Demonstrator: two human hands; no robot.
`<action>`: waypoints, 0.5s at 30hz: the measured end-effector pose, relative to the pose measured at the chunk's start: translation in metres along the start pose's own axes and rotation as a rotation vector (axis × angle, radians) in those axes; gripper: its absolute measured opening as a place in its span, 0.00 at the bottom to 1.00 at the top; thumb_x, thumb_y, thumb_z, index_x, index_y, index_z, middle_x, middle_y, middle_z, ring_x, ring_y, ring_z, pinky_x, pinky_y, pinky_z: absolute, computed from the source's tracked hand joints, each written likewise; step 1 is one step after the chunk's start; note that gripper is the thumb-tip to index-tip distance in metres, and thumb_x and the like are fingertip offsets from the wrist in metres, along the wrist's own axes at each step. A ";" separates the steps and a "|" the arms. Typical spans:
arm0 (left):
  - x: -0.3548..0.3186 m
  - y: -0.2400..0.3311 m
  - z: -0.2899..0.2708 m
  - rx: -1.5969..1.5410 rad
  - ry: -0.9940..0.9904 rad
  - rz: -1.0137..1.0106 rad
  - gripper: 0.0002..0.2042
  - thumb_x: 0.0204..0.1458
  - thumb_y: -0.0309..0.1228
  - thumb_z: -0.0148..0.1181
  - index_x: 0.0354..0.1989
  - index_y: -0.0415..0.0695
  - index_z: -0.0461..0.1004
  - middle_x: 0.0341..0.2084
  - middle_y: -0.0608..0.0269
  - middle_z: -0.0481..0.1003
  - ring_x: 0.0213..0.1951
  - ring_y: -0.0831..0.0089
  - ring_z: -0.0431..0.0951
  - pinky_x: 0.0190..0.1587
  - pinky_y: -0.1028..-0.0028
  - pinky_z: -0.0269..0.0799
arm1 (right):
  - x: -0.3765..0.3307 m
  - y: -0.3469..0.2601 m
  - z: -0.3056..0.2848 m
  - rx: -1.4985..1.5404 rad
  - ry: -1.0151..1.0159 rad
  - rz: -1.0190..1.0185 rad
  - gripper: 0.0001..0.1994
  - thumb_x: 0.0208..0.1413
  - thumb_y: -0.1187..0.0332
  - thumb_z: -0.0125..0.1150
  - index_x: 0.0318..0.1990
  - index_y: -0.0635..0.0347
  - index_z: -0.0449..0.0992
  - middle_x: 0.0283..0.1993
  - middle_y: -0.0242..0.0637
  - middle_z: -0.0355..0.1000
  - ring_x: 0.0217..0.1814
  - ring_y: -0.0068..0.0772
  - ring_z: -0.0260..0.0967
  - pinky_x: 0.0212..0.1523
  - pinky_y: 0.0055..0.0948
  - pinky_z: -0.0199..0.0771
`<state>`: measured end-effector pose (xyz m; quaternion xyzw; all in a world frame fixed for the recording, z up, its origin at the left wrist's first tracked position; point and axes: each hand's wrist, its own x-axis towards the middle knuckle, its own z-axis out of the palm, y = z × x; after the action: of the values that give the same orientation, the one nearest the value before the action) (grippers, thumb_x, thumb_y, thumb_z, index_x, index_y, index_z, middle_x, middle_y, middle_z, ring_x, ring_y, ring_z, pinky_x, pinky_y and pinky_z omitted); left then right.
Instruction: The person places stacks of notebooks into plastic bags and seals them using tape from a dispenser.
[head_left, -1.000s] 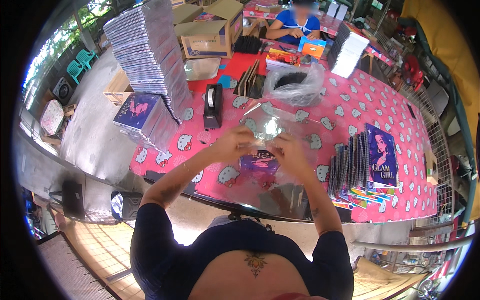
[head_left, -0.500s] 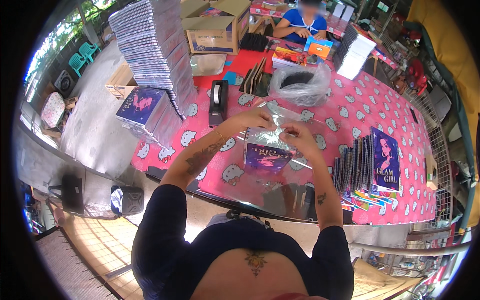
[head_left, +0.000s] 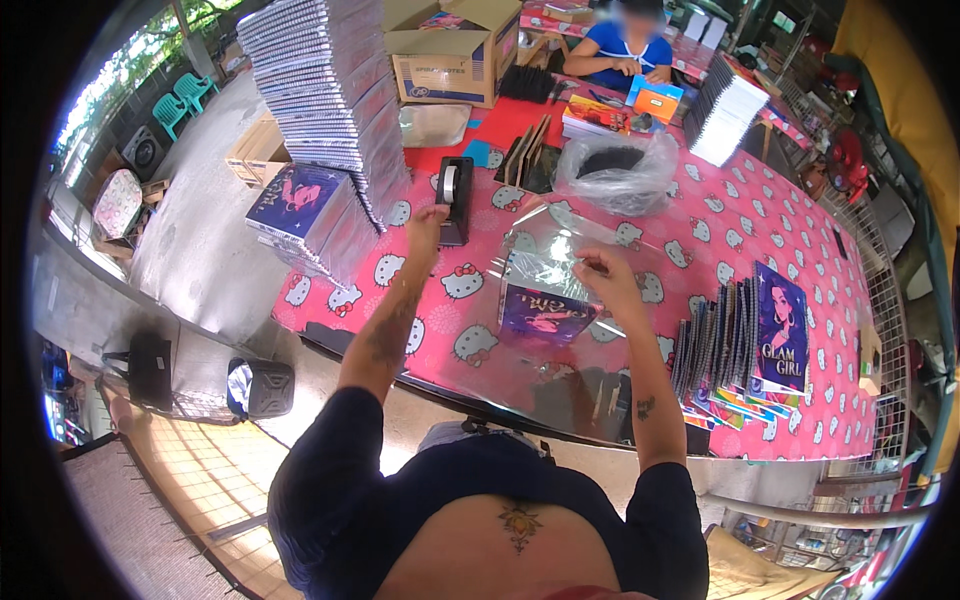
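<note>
A purple spiral notebook (head_left: pixel 540 316) lies on the table in front of me, its cover upside down to me. Clear plastic film (head_left: pixel 548 262) covers its far part and spreads around it. My right hand (head_left: pixel 608 278) is at the film beside the notebook's far right corner, fingers curled and pinching the film. At the black tape dispenser (head_left: pixel 457 222), my left hand (head_left: pixel 428 224) has its fingertips pressed together beside the tape roll (head_left: pixel 449 184). Whether tape is between those fingertips is too small to see.
A tall stack of wrapped notebooks (head_left: pixel 325 95) and a shorter one (head_left: pixel 305 215) stand at left. More spiral notebooks (head_left: pixel 735 330) lean at right. Beyond are a plastic bag (head_left: pixel 640 185), a cardboard box (head_left: pixel 445 65) and a co-worker (head_left: pixel 622 55) handling booklets.
My left hand has left the film over the notebook and moved left to the tape dispenser. My right hand stays at the film. The whole view has shifted slightly.
</note>
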<state>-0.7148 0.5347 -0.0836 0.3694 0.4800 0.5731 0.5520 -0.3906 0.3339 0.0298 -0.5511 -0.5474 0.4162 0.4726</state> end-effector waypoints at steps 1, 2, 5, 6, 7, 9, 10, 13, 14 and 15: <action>-0.011 -0.012 -0.005 -0.134 -0.008 0.003 0.05 0.54 0.27 0.62 0.35 0.39 0.80 0.26 0.67 0.78 0.26 0.75 0.77 0.29 0.75 0.72 | -0.001 -0.002 -0.001 0.002 0.001 0.007 0.14 0.55 0.67 0.66 0.47 0.62 0.77 0.35 0.30 0.74 0.39 0.20 0.70 0.42 0.23 0.70; -0.020 -0.022 -0.011 -0.268 -0.017 0.006 0.05 0.54 0.29 0.63 0.34 0.40 0.81 0.25 0.68 0.78 0.25 0.77 0.78 0.27 0.74 0.71 | 0.001 -0.001 -0.001 0.014 0.013 -0.006 0.14 0.55 0.67 0.66 0.47 0.62 0.77 0.35 0.30 0.74 0.39 0.20 0.70 0.42 0.23 0.69; -0.023 -0.009 -0.034 0.683 0.072 0.252 0.06 0.51 0.31 0.62 0.29 0.41 0.80 0.23 0.60 0.79 0.29 0.63 0.82 0.29 0.65 0.75 | 0.002 0.003 0.002 0.021 0.037 -0.026 0.14 0.55 0.67 0.66 0.48 0.62 0.78 0.35 0.30 0.74 0.39 0.20 0.70 0.42 0.23 0.70; -0.018 0.004 -0.039 1.160 0.129 0.461 0.07 0.50 0.32 0.62 0.28 0.42 0.80 0.23 0.57 0.79 0.30 0.60 0.82 0.30 0.63 0.75 | 0.002 -0.003 0.005 0.000 0.030 -0.029 0.15 0.55 0.67 0.66 0.48 0.62 0.78 0.35 0.30 0.74 0.39 0.20 0.70 0.42 0.23 0.70; -0.016 0.020 -0.030 1.356 0.121 0.479 0.07 0.49 0.33 0.62 0.29 0.42 0.80 0.25 0.56 0.80 0.30 0.60 0.82 0.31 0.62 0.75 | 0.000 -0.004 0.005 -0.024 0.031 -0.022 0.15 0.55 0.66 0.66 0.48 0.61 0.78 0.35 0.30 0.74 0.39 0.20 0.70 0.42 0.23 0.70; -0.020 0.076 0.006 1.745 0.065 0.534 0.08 0.48 0.35 0.62 0.30 0.43 0.80 0.28 0.54 0.81 0.31 0.58 0.82 0.35 0.61 0.76 | -0.005 0.007 0.001 -0.062 0.085 -0.001 0.15 0.54 0.66 0.66 0.49 0.61 0.78 0.35 0.30 0.75 0.39 0.20 0.71 0.42 0.23 0.70; -0.035 0.109 0.034 1.577 -0.253 0.641 0.09 0.48 0.36 0.63 0.30 0.43 0.80 0.28 0.54 0.80 0.31 0.60 0.82 0.35 0.62 0.75 | -0.002 0.008 0.000 -0.076 0.107 -0.007 0.16 0.54 0.66 0.66 0.49 0.61 0.78 0.35 0.31 0.75 0.39 0.20 0.71 0.42 0.23 0.70; -0.078 0.167 0.127 1.065 -1.190 0.826 0.12 0.47 0.38 0.64 0.30 0.41 0.80 0.24 0.56 0.79 0.28 0.62 0.80 0.32 0.65 0.73 | -0.003 0.005 0.002 -0.047 0.096 -0.033 0.16 0.53 0.67 0.66 0.49 0.60 0.78 0.35 0.32 0.75 0.38 0.20 0.71 0.41 0.24 0.70; -0.083 0.172 0.157 1.121 -1.371 0.830 0.13 0.47 0.41 0.64 0.30 0.42 0.80 0.23 0.59 0.79 0.26 0.63 0.78 0.31 0.65 0.71 | -0.003 0.003 0.000 -0.046 0.091 -0.044 0.16 0.53 0.68 0.67 0.49 0.60 0.78 0.35 0.32 0.75 0.38 0.20 0.70 0.40 0.24 0.71; -0.084 0.173 0.184 1.170 -1.559 0.836 0.14 0.47 0.44 0.64 0.29 0.44 0.81 0.23 0.61 0.79 0.25 0.64 0.77 0.30 0.65 0.69 | -0.004 0.002 -0.002 -0.016 0.081 -0.021 0.16 0.53 0.68 0.67 0.50 0.60 0.77 0.34 0.31 0.74 0.37 0.21 0.70 0.40 0.24 0.70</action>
<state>-0.5780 0.4898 0.1397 0.9788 0.0293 0.0019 0.2026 -0.3887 0.3303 0.0276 -0.5654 -0.5367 0.3842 0.4946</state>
